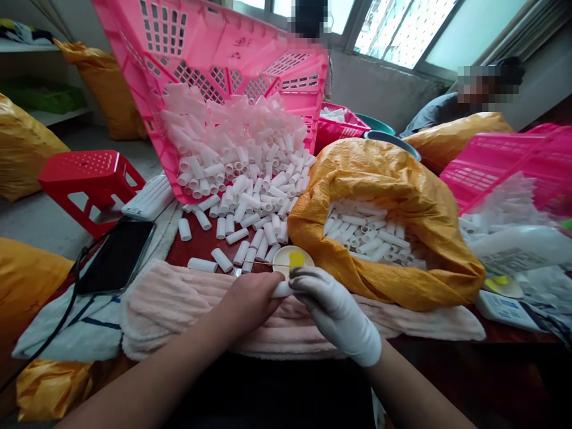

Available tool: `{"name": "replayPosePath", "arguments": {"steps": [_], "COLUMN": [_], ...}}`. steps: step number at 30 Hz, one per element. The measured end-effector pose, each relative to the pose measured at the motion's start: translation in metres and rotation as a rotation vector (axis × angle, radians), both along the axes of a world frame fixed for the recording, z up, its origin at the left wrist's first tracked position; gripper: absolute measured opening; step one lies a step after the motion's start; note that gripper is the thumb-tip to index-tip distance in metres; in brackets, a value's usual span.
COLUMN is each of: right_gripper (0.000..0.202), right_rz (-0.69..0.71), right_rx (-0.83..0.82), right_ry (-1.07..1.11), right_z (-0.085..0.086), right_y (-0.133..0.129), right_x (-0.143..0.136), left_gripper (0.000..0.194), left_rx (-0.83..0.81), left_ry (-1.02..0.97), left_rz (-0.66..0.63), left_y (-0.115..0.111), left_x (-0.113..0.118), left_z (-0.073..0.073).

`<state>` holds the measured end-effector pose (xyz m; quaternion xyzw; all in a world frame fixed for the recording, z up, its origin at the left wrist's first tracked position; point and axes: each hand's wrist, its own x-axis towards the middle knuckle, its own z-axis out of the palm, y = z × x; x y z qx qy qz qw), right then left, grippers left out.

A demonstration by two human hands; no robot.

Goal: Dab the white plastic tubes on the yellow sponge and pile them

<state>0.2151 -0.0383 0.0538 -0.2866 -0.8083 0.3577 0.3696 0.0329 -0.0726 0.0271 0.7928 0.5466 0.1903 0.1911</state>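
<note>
My bare left hand [250, 299] is closed around a short white plastic tube [281, 290], held over a pink ribbed towel [179, 304]. On my right hand [337, 313] is a white glove with dark-stained fingertips; its bent fingers grip the tube's right end. A thin brown stick [263, 263] crosses just above my left hand, and I cannot tell whether the hand holds it. Behind both hands stands a small round white dish [279, 257] with a yellow patch [297, 260]. Loose white tubes [239, 235] lie beyond, spilling from a tilted pink crate [129, 77].
An orange woven sack [384, 161] full of tubes stands open at right. Farther right are a translucent bottle [522, 247] and another pink crate [504, 161]. At left lie a dark phone [117, 257] with a cable and a red stool [89, 170]. A co-worker [438, 113] sits behind.
</note>
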Motion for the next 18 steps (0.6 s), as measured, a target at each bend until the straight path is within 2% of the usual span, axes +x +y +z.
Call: {"name": "replayPosePath", "arguments": {"steps": [2, 5, 7, 9, 12, 14, 15, 17, 18], "right_gripper": [0.018, 0.024, 0.032, 0.031, 0.023, 0.016, 0.012, 0.021, 0.031], "right_rz": [-0.020, -0.221, -0.267, -0.235, -0.099, -0.005, -0.015, -0.168, -0.356], "right_rx": [0.001, -0.164, -0.202, -0.110, 0.151, 0.254, 0.270, 0.230, 0.187], "right_ry": [-0.070, -0.136, -0.147, -0.142, -0.198, -0.248, -0.261, -0.265, -0.255], "right_z": [0.000, -0.008, -0.013, -0.015, -0.013, -0.013, -0.016, -0.028, -0.037], "right_y": [-0.001, -0.007, -0.014, -0.023, -0.038, -0.049, -0.056, -0.071, -0.080], "right_x": [-0.004, -0.012, -0.017, -0.020, -0.016, 0.002, 0.018, 0.066, 0.097], "left_gripper": [0.018, 0.019, 0.018, 0.016, 0.016, 0.022, 0.025, 0.026, 0.023], "left_rx": [0.007, -0.009, -0.089, -0.218, -0.497, -0.617, -0.614, -0.484, -0.384], "left_ry": [0.063, 0.183, 0.162, 0.018, -0.258, -0.323, -0.306, -0.213, -0.149], "left_rz": [0.039, 0.105, 0.085, -0.009, -0.277, -0.417, -0.435, -0.367, -0.290], "left_y": [-0.005, -0.011, -0.015, -0.019, -0.026, -0.030, -0.032, -0.035, -0.035], "left_x": [0.008, 0.014, 0.013, 0.011, 0.009, 0.010, 0.010, 0.002, -0.006], "left_z": [0.000, 0.001, 0.005, 0.009, 0.016, 0.022, 0.025, 0.031, 0.032]}}
